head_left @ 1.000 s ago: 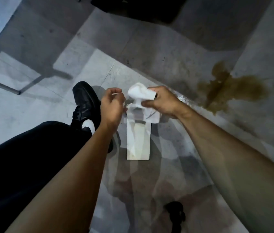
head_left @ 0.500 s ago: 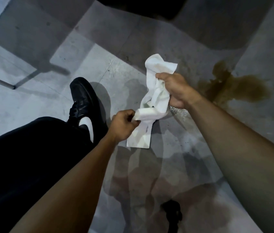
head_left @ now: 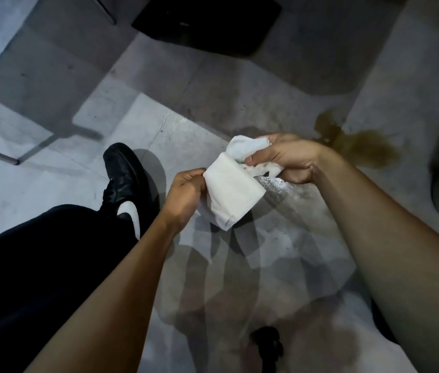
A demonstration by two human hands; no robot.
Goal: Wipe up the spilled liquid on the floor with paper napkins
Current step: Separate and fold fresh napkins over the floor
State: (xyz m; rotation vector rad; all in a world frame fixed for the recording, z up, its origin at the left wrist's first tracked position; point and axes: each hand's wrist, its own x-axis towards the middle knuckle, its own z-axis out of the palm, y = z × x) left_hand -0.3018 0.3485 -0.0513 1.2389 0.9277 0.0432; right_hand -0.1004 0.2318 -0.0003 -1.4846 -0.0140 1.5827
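So from my feed both hands are up off the floor holding one white paper napkin (head_left: pixel 233 192) between them, and I'll use that napkin as the reference point for everything else. The left hand (head_left: pixel 184 196) is on the napkin's left edge, fingers curled in and pinching the paper, knuckles facing me. The right hand (head_left: pixel 289 160) is at the napkin's upper right, thumb and fingers closed around a bunched, crumpled end of it, and there are some darkish marks on the paper right by that thumb. The part of the napkin between the two hands is flatter and folded, hanging down at a slant toward the lower right. The spilled liquid (head_left: pixel 358 149) is a brown puddle on the grey floor (head_left: pixel 159 125), off to the right of the napkin and just past the right wrist, not touching the paper as far as I can see. There's also a shiny wet patch (head_left: pixel 275 185) on the floor directly below the napkin's right side. Left of the napkin sits a black shoe (head_left: pixel 126 181) with a white swoosh, with a black trouser leg (head_left: pixel 37 259) further down-left from it
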